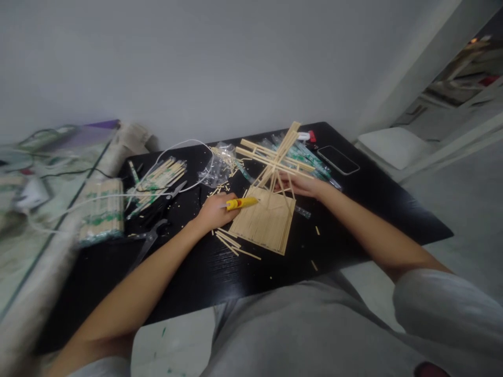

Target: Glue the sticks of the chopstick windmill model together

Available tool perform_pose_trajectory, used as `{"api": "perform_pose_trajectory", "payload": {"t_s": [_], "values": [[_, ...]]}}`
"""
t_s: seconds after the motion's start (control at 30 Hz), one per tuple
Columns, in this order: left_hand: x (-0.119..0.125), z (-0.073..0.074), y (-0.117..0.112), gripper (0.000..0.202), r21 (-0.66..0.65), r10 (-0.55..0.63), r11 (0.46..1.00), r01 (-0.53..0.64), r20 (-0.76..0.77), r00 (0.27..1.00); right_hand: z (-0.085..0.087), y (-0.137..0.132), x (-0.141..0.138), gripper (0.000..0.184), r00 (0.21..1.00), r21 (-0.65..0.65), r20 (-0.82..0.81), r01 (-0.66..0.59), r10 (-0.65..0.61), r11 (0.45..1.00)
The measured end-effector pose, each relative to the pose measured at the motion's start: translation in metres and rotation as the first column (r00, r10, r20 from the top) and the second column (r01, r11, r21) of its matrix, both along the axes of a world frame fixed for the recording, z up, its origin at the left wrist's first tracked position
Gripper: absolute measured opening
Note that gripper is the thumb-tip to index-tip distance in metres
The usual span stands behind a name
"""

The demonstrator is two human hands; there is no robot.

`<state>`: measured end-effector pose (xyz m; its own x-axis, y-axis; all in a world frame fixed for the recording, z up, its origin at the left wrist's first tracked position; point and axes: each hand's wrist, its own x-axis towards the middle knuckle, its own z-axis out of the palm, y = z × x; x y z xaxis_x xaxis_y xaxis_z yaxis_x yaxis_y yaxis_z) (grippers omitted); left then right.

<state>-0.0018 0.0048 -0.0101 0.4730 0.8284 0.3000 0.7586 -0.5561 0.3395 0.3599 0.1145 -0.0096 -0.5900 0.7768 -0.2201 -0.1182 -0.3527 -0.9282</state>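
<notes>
**Chopstick windmill, mid-glue**

Windmill model (275, 173) stands ctr of black table (373, 209): slat base, struts, blades up; looks mostly built. Left hand (214, 212) grips yellow glue tool (241, 203) at base's 9 o'clock; right hand (301, 184) clasps struts at 3. Loose sticks (231, 243) at 7, scissors (151, 238) further left.
</notes>
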Motion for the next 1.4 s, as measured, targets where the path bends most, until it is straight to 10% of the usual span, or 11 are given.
{"api": "perform_pose_trajectory", "payload": {"t_s": [0.87,1.4], "values": [[0.023,0.018,-0.008,0.025,-0.11,0.112,0.985,-0.13,-0.159,0.981,0.018,-0.016,0.0,0.018,0.95,-0.004,0.18,0.259,-0.254,0.966],[0.021,0.005,-0.003,0.02,-0.088,0.092,0.992,-0.094,-0.022,0.995,0.021,-0.017,0.0,0.014,0.919,0.072,0.263,0.285,-0.294,0.956]]}}
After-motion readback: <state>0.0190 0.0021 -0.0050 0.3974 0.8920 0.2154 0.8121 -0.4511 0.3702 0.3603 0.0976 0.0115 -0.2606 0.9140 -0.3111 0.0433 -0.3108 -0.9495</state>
